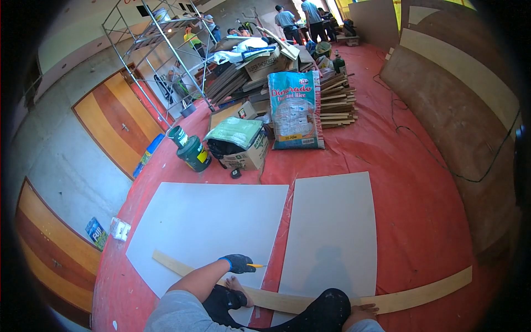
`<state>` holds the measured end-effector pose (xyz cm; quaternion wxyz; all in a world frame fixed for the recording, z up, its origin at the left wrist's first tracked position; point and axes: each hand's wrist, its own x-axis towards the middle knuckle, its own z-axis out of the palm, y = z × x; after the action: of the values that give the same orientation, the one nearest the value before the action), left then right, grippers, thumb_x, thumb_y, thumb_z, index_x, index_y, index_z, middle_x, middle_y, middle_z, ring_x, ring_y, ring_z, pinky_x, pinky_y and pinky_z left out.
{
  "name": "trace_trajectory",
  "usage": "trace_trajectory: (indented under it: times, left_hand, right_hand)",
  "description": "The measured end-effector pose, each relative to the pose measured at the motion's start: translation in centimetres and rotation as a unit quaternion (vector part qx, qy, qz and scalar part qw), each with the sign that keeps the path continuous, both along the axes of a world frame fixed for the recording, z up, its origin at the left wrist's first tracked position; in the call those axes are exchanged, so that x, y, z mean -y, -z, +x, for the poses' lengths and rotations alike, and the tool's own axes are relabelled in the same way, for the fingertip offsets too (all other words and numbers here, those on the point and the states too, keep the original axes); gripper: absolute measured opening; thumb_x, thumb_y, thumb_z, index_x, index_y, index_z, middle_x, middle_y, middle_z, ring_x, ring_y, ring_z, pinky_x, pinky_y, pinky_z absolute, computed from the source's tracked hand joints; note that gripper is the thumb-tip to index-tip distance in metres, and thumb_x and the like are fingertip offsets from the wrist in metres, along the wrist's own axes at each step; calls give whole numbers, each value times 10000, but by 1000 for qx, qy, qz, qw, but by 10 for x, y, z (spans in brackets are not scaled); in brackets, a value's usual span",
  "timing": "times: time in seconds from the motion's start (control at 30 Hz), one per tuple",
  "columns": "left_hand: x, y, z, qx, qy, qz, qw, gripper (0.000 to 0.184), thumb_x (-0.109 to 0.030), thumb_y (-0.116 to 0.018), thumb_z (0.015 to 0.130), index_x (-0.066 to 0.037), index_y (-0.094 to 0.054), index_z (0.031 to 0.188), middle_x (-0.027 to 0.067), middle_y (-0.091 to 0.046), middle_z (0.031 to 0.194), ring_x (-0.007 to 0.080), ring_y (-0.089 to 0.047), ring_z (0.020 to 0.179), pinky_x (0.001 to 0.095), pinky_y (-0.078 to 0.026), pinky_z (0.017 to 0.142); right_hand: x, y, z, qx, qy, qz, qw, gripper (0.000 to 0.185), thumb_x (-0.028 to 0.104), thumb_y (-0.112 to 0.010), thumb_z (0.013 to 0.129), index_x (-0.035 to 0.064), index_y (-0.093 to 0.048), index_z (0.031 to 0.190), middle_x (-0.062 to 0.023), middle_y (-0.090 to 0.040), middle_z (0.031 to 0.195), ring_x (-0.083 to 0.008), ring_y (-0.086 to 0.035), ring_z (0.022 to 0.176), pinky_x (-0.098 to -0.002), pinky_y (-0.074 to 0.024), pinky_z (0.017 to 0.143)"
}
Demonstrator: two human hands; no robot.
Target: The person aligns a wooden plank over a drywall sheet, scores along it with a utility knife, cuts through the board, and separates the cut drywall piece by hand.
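Observation:
My left hand [239,264], in a dark glove with a blue cuff, is closed round a yellow cutter [255,265] near the right edge of the left white board [210,221]. Bare, my right hand [362,311] lies on a long pale wooden strip [420,293] at the bottom, fingers pointing right. The strip crosses the lower part of both boards, including the right board [334,232]. A bare foot [239,290] rests by the strip, between the hands.
Red sheeting [420,221] covers the floor. Ahead stand a rice sack [295,110], a cardboard box [249,155], green buckets [193,153] and piled wood [337,102]. Scaffolding [166,44] is behind at left; several people are at the back. A cable [431,152] runs along the right.

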<state>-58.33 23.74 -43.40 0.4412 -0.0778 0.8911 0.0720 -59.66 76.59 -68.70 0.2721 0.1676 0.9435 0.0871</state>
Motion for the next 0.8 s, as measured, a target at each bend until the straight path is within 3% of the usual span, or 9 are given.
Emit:
trace_trajectory:
  times: [0.8]
  left_hand:
    - [4,9,2,-1,7,-4,1000,632,-646,-532,981,-101,-689,1258,198,-691,1270,403,-633,1189,491,-479,1045]
  right_hand:
    - [3,1,0,-4,6,0,1000,795,438,-296,1020,-62,-102,1607,-316,-287,1629,-508,-318,1486,-574,-267,1230]
